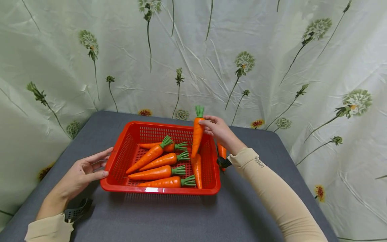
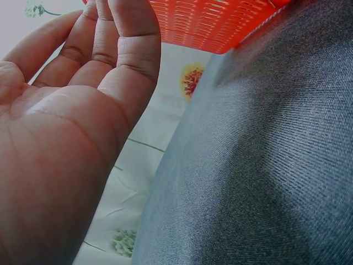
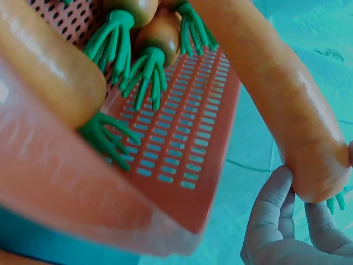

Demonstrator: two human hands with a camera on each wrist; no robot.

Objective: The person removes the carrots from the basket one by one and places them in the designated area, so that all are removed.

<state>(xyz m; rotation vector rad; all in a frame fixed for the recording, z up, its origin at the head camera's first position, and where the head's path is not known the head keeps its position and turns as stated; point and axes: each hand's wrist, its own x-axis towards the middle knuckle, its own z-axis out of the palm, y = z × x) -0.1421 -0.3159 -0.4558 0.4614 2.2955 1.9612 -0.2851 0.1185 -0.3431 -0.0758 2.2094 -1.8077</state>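
R sleeve [image 1: 278, 198] nearest; R hand [image 1: 218, 130] pinches carrot [image 1: 198, 134], axis near-vert., greens [image 1: 200, 111] up; L hand [image 1: 80, 174] loose at basket rim [image 1: 181, 191].

Beige sleeves [image 1: 273, 191], small dark lettering [image 1: 259, 162] along the right one, two black wristbands [image 1: 75, 212].

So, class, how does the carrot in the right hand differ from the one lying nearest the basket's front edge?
Pose: in the head view, the held carrot points nearly straight up, leafy end on top; the front carrot lies lengthwise, leafy end to the right.
Support: the right hand grips the held carrot; the front carrot lies in the red basket, untouched.
Shared: both are orange with green tops.
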